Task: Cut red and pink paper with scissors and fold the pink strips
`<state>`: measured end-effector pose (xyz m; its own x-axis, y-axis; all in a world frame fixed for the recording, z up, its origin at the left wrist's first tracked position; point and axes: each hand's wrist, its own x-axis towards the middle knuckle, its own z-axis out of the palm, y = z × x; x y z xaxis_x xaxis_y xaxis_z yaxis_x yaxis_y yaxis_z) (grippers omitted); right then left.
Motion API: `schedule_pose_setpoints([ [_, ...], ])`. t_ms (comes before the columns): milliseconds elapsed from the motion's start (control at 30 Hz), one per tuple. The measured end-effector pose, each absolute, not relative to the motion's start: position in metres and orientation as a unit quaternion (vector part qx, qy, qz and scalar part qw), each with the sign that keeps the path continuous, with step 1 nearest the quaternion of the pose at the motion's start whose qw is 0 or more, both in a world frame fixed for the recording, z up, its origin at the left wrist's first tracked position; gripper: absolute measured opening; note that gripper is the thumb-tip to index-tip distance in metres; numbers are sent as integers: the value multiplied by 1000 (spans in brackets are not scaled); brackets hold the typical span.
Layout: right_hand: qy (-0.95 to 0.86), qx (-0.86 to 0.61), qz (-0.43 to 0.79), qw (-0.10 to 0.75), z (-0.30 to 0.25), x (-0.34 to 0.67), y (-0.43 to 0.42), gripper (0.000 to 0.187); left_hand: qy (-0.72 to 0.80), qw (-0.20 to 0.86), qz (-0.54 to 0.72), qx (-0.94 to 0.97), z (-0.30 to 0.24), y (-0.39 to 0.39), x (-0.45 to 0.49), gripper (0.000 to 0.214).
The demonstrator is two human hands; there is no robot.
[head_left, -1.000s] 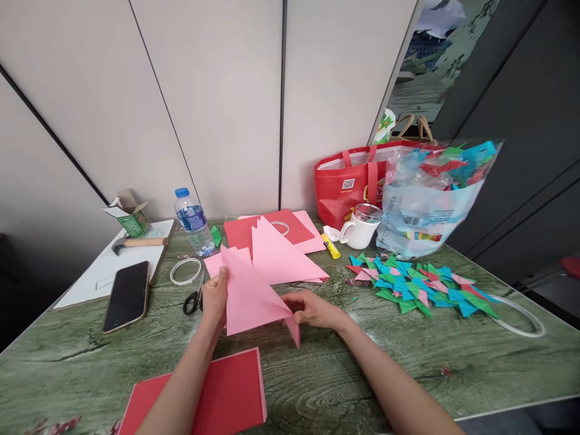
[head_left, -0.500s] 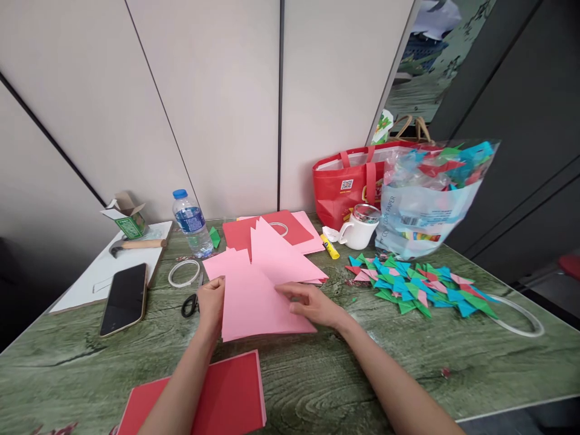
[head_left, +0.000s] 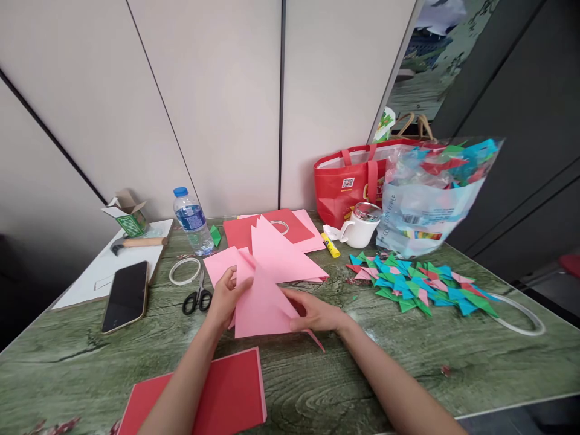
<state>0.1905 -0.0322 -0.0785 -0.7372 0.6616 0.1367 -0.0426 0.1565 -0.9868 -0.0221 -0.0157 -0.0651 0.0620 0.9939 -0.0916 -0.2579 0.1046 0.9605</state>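
Both my hands hold a pink paper sheet [head_left: 263, 305] that is being folded just above the green wood-grain table [head_left: 317, 386]. My left hand [head_left: 224, 296] pinches its upper left edge, fingers curled over the fold. My right hand [head_left: 317, 314] grips the sheet's lower right side, thumb on top. Behind the sheet lie larger pink folded triangles [head_left: 281, 254] on a stack of red and pink paper [head_left: 272, 229]. Close to my left forearm sits a red paper stack [head_left: 226, 393].
Scissors [head_left: 197, 297], a tape ring [head_left: 185, 270], a phone [head_left: 125, 295], a hammer [head_left: 136, 243], a small box [head_left: 127, 214] and a water bottle [head_left: 193, 220] are at the left. A glue stick [head_left: 330, 246], mug [head_left: 360, 226], red bag [head_left: 348, 184], plastic bag [head_left: 430, 193] and a pile of folded triangles [head_left: 421, 287] are at the right.
The pink sheet went from lying flat under my hands to being folded up into a narrower shape; my left hand moved right, uncovering the scissors.
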Motion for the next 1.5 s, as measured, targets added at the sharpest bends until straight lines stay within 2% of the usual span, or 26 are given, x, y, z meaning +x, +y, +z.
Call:
schedule_pose_setpoints([
  [200, -530, -342, 656, 415, -87, 201, -26, 50, 427, 627, 500, 417, -60, -14, -33, 55],
  [300, -484, -361, 660, 446, -87, 207, -21, 42, 420, 638, 488, 423, -60, -12, -39, 53],
  [533, -462, -443, 602, 478, -93, 212, -17, 50, 435, 654, 446, 429, -63, -14, -37, 50],
  [700, -476, -414, 629, 455, -94, 209, -20, 43, 435, 671, 450, 396, -62, -15, -34, 38],
  [833, -470, -413, 643, 442, -93, 214, -19, 41, 429, 676, 448, 397, -61, -14, -39, 40],
  [1033, -391, -399, 681, 474, -97, 227, -5, 33, 413, 692, 456, 378, -61, -13, -41, 30],
  [1133, -391, -384, 665, 508, -97, 232, 0, 42, 430, 700, 473, 319, -59, -11, -42, 22],
  [1200, -401, -364, 646, 537, -95, 233, -1, 49, 449, 683, 508, 271, -57, -8, -45, 14],
  [1300, -459, -335, 619, 541, -91, 232, -7, 45, 463, 669, 530, 239, -56, -4, -50, 13],
  [1433, -560, -335, 566, 503, -88, 227, -13, 48, 472, 692, 480, 261, -57, -5, -49, 11],
  [1500, -584, -333, 534, 513, -89, 225, -12, 48, 475, 709, 439, 282, -57, -8, -47, 12],
])
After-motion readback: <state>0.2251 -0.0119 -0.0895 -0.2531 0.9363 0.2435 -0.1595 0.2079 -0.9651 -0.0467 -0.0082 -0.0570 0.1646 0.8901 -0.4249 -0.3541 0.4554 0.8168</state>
